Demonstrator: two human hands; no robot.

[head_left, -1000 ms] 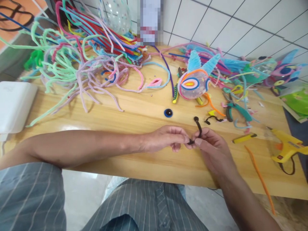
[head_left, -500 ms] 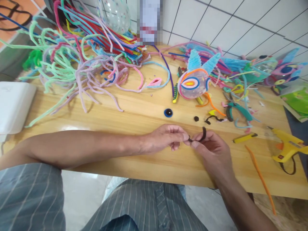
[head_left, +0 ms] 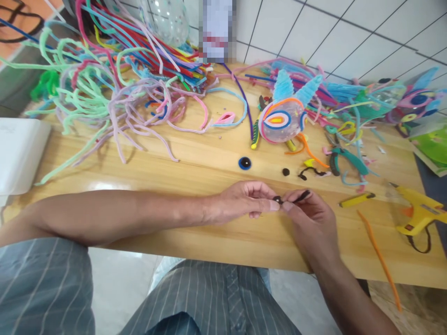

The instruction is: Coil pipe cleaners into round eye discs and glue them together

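Near the table's front edge, my left hand (head_left: 249,199) pinches the coiled end of a black pipe cleaner (head_left: 301,197) between thumb and fingers. My right hand (head_left: 307,214) grips the same strip close by, and its free tail sticks up past those fingers. Both sets of fingertips almost meet. Beyond them lie a blue-and-black coiled disc (head_left: 245,163) with a white dot and a small black coil (head_left: 286,172). Farther back sits a clear ball (head_left: 282,125) with blue fuzzy ears and a coiled eye in orange, white and blue.
Tangled green and lilac pipe cleaners (head_left: 118,102) spread over the back left, beside a white box (head_left: 23,153). On the right are teal-handled pliers (head_left: 349,160), a yellow cutter (head_left: 356,200), a yellow glue gun (head_left: 417,209) and an orange pipe cleaner (head_left: 380,260). A tiled wall stands behind.
The black pipe cleaner's free tail has swung from upright to slanting right, and its coiled end now shows between my fingertips. My hands have shifted only slightly.
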